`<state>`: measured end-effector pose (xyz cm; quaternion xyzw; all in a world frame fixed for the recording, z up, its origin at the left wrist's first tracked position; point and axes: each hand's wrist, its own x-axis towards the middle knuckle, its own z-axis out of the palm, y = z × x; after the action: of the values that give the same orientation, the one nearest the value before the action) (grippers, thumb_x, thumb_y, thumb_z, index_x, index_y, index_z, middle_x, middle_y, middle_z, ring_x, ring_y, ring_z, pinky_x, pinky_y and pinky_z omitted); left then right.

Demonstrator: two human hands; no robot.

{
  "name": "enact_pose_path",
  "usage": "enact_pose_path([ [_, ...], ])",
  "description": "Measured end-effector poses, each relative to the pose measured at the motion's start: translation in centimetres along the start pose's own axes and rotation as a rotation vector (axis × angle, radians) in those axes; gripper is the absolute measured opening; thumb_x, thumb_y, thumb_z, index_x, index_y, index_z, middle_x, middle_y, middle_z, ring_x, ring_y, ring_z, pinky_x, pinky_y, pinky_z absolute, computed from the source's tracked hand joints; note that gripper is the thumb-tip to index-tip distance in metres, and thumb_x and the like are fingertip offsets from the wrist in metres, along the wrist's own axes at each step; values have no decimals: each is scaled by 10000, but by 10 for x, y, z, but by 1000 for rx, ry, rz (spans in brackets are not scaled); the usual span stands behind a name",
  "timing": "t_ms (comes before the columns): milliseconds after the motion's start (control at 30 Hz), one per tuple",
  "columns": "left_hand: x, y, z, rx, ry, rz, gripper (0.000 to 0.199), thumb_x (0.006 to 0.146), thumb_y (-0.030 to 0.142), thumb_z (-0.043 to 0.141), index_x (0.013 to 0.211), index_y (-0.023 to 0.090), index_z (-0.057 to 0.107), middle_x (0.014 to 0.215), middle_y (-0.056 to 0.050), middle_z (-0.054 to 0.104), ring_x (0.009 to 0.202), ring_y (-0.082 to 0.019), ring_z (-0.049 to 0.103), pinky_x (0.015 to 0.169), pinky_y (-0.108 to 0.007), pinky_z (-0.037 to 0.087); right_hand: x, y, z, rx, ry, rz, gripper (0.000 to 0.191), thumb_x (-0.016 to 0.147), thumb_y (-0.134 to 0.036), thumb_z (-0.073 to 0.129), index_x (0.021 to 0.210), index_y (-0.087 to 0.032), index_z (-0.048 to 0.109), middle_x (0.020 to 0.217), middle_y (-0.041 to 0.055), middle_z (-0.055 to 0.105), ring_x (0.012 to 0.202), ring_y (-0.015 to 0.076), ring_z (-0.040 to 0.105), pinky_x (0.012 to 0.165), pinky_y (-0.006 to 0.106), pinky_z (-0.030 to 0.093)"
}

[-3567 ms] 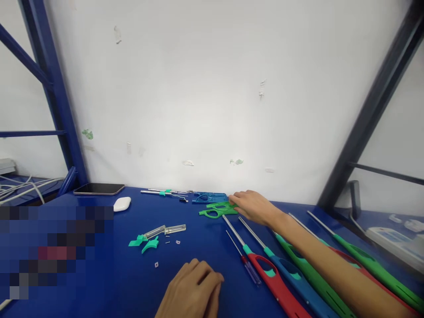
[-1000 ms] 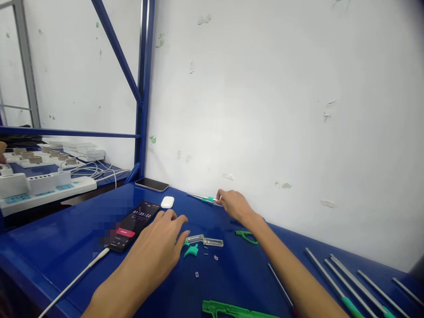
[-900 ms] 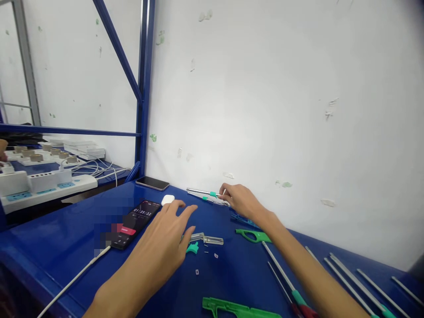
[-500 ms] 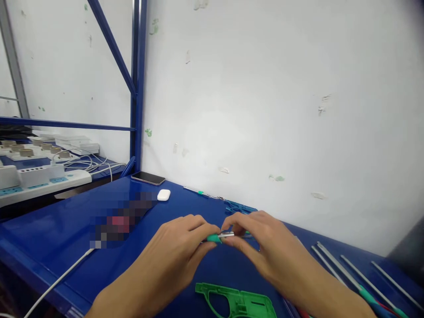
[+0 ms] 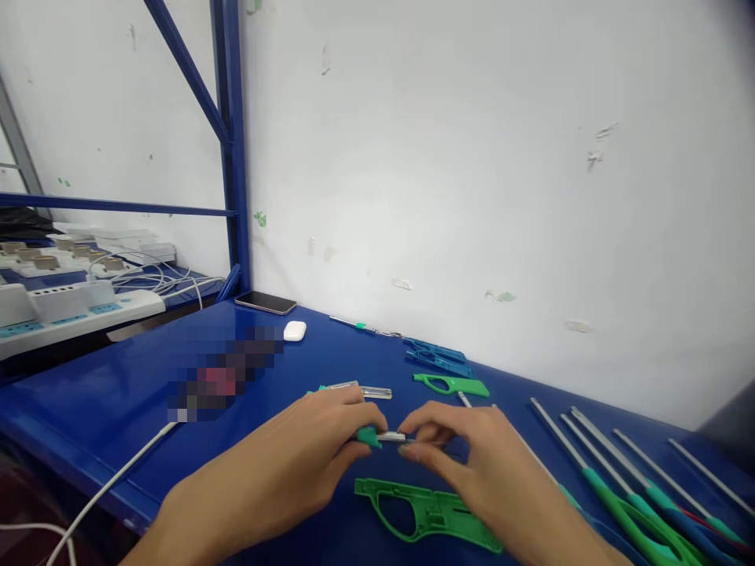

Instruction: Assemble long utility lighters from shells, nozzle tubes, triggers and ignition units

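My left hand pinches the teal collar of a small lighter part between thumb and fingers. From the collar a short silver metal piece points right. The thumb and fingertips of my right hand close at its far end, where thin, blurred strands seem to show. Just below the hands lies a green lighter handle half-shell, its hollow inside facing up, partly hidden by my right forearm. Behind my left hand are clear, narrow plastic parts; my fingers partly cover them.
Several long-nosed lighters lie at the right. A green handle shell, blue shells and a thin metal rod sit along the wall. At left are a phone, a white case, a white cable and a power strip.
Both hands sit slightly lower in view, and more of the silver piece shows between them. The view has shifted, uncovering the clear parts, the far green shell and more lighters.
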<state>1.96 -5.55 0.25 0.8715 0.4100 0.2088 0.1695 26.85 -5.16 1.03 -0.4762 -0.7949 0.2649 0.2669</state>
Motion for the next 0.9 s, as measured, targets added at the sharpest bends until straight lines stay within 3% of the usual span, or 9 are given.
enact_pose_path([
  [100, -1, 2, -3, -3, -74, -25, 254, 1036, 125, 611, 1092, 358, 694, 1118, 74, 724, 1092, -177, 680, 896, -278, 467, 0, 4, 7, 3, -32, -1, 112, 944, -310, 714, 938, -340, 821, 865, -71, 823, 801, 173, 767, 738, 255, 536],
  [300, -5, 0, -6, -18, -148, -78, 338, 977, 65, 627, 1138, 354, 697, 1163, 67, 728, 1168, -182, 672, 943, -271, 473, -1, 12, 17, -52, -94, 5, 163, 940, -242, 715, 893, -342, 834, 872, -74, 818, 816, 180, 743, 747, 278, 498],
  [533, -12, -10, -4, -15, -225, -176, 287, 987, 134, 633, 1139, 365, 712, 1210, 45, 703, 1184, -195, 662, 950, -282, 497, -4, 14, 32, -119, -141, -31, 180, 971, -226, 691, 928, -335, 828, 897, -57, 811, 826, 177, 737, 751, 277, 482],
  [733, -11, -15, -4, 5, -270, -198, 302, 966, 49, 605, 1058, 318, 707, 1138, 35, 701, 1121, -187, 664, 944, -283, 489, -7, 18, 38, -214, -128, -66, 193, 1010, -223, 652, 959, -315, 813, 894, -46, 793, 793, 173, 724, 706, 277, 448],
  [900, -13, -18, -3, 14, -266, -208, 406, 929, 10, 633, 1144, 348, 699, 1170, 48, 707, 1170, -186, 657, 930, -266, 487, -8, 20, 45, -316, -122, -130, 223, 1031, -218, 609, 966, -302, 806, 892, -24, 788, 805, 203, 723, 716, 307, 434],
])
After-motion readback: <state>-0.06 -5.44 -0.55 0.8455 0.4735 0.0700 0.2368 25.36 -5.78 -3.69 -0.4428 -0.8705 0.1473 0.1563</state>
